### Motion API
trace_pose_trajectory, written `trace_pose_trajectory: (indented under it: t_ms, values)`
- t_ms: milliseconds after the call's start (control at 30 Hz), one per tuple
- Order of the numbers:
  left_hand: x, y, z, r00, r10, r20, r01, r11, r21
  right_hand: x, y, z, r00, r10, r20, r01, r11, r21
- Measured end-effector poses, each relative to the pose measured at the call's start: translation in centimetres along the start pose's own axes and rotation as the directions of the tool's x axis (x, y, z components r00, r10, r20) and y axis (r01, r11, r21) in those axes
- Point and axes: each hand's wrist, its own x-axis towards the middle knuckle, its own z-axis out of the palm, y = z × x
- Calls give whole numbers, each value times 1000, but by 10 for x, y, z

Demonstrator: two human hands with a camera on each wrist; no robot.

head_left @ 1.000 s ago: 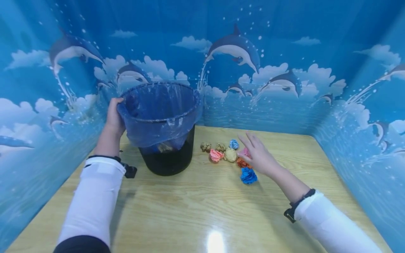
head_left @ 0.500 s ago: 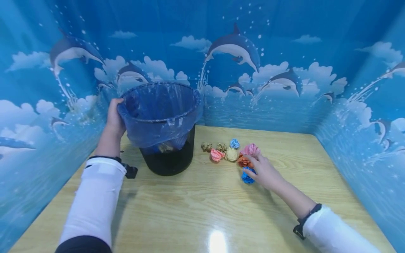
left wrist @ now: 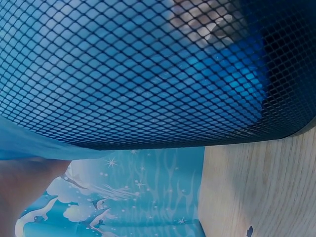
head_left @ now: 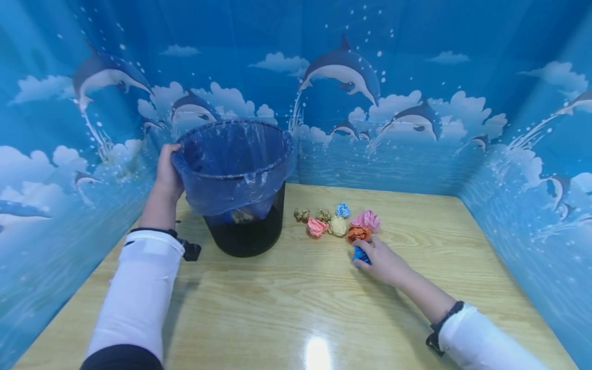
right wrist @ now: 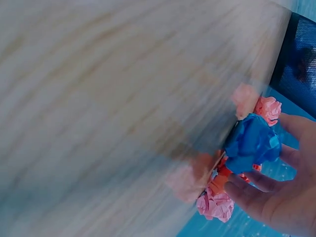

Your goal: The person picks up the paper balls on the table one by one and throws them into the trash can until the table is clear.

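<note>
My left hand [head_left: 167,169] grips the left rim of a black mesh wastebasket [head_left: 245,236]. A blue plastic bin liner [head_left: 231,195] lines it and folds over its rim. In the left wrist view, crumpled paper [left wrist: 217,22] shows through the mesh. My right hand [head_left: 386,262] has thumb and fingers curled round a dark blue crumpled paper ball [head_left: 361,255] on the table. Right behind that ball lie an orange paper ball [head_left: 358,234] and a pink one [head_left: 367,220]. The right wrist view shows the blue ball [right wrist: 253,143] between thumb and fingers.
Left of the orange ball are a cream paper ball [head_left: 338,226], a coral one [head_left: 316,227], a light blue one [head_left: 343,209] and two brown ones, the nearer to the bin being this brown ball [head_left: 301,215]. A dolphin-print backdrop [head_left: 407,169] walls the wooden table [head_left: 259,308].
My right hand has come from over the pink ball, down and toward me, and its fingers have closed round the dark blue ball. The left hand and wastebasket have stayed put.
</note>
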Motion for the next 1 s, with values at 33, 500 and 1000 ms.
trace_pose_trajectory:
  t_ms: [33, 500, 1000]
  values:
    - [0, 0, 0, 1000, 0, 1, 0, 1000, 1, 0, 0, 1, 1000, -2, 4, 2, 1000, -1]
    - [-3, 1, 1, 1000, -20, -24, 20, 1000, 16, 0, 0, 6, 1000, -12, 24, 12, 1000, -16]
    - [0, 1, 0, 1000, -5, -11, 5, 1000, 11, 3, 2, 10, 997, -74, 33, 74, 997, 0]
